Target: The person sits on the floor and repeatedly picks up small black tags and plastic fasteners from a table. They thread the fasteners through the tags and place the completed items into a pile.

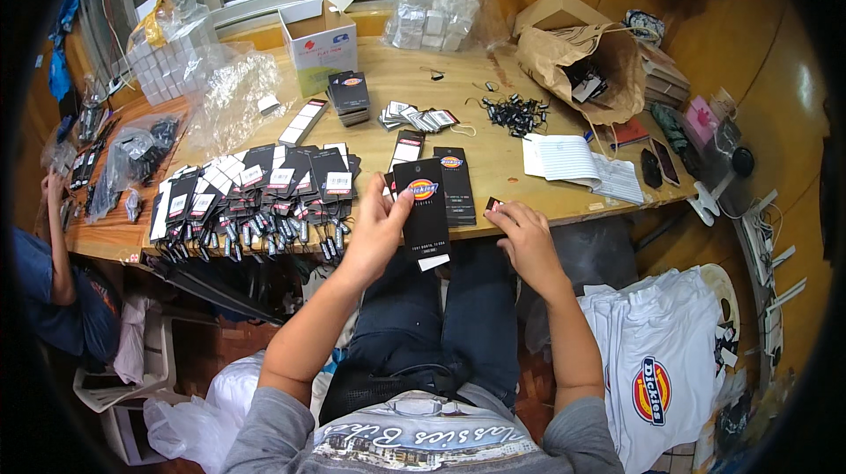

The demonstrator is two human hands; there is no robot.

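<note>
Tagging step at the bench (529,183).
Left hand (374,232) grips a black hang tag (425,210) upright over the bench edge; right hand (524,232) pinches something small, possibly a fastener, likely needing threading through the tag.

black hang tag (424,210) in left hand (377,232), tagged rows (256,196) left, white box (322,47) behind

Head view: worn on my head, looking down; close over my hands and lap; wooden table (529,183) ahead of me
</note>
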